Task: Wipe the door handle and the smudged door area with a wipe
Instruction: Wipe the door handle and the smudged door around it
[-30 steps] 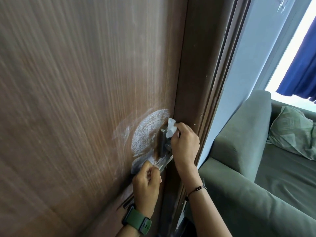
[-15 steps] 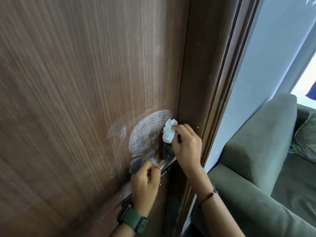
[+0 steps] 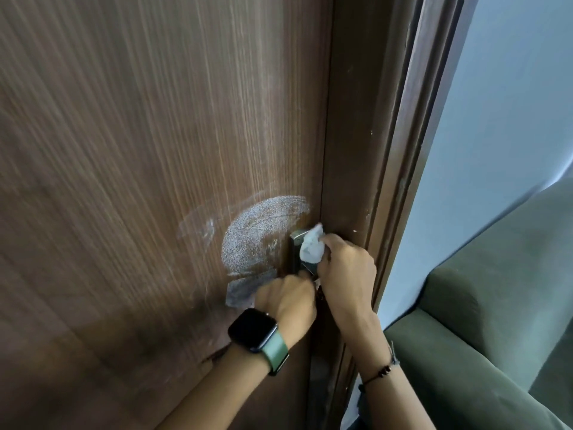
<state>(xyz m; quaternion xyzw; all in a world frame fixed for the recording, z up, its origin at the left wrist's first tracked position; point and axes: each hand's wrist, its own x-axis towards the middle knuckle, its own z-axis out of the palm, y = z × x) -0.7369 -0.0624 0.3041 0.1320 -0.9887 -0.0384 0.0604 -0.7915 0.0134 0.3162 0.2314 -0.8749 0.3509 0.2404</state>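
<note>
At lower centre of the frame, the wipe (image 3: 311,248) was pinched by the right hand (image 3: 347,274) against the door handle (image 3: 297,243), which was grasped by the left hand (image 3: 286,301). The smudge (image 3: 257,237) beside it remained unwiped.

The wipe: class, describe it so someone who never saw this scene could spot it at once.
Start at the brown wooden door and go to its right edge, where a metal handle plate sits beside a whitish smudge. The wipe is the crumpled white wad pressed on that plate, pinched by the right hand.
</note>
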